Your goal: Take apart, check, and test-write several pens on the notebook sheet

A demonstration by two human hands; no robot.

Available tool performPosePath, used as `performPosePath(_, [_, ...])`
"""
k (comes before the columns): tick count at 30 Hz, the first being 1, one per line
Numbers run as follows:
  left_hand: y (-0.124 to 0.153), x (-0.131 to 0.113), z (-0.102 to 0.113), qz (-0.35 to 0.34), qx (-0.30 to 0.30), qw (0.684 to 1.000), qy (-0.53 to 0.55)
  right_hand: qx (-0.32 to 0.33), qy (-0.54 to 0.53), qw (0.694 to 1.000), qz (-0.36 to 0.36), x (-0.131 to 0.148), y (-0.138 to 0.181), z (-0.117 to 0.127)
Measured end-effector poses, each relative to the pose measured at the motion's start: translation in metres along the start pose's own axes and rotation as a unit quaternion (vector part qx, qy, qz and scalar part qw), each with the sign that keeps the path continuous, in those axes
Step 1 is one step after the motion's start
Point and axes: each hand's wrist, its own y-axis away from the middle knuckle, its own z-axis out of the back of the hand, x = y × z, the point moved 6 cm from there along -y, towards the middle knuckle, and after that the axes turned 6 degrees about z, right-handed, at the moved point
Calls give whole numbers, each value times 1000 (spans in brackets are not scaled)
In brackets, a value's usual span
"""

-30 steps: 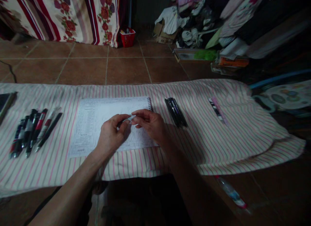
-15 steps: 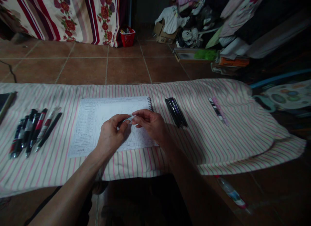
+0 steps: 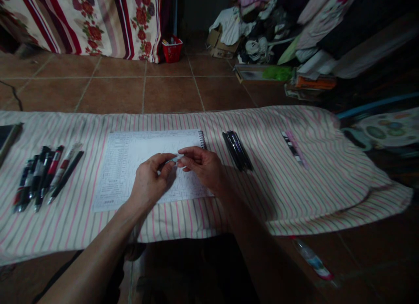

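Observation:
Above a spiral notebook [image 3: 121,164], my left hand [image 3: 152,175] and my right hand [image 3: 203,164] meet fingertip to fingertip. Between them is a pen [image 3: 175,158], of which only a short pale part with a dark end shows. The left fingers are closed round its dark part, and the right thumb and fingers pinch the pale end. Most of the pen is hidden by the fingers. Printed or written lines cover the notebook's page, and its wire binding is at the right.
Several pens [image 3: 42,177] lie at the left of the striped cloth [image 3: 327,190]. A bunch of dark pens [image 3: 237,151] rests right of the notebook, and a black-and-white pen [image 3: 292,149] beside a pink one farther right. A plastic bottle [image 3: 312,258] lies on the floor.

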Motion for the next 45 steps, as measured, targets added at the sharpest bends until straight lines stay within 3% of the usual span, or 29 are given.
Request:
performPosePath(29, [1,1,1,-22,-16,1000,4,8,-7,1000,-6,4,2,-1])
performPosePath(38, [1,-2,1,26,-5,999,18,12,-4,1000,8,0,0,-2])
performPosePath(45, [2,-7,4,22,-6,1000,-17,12,16,1000,21,2,1,-1])
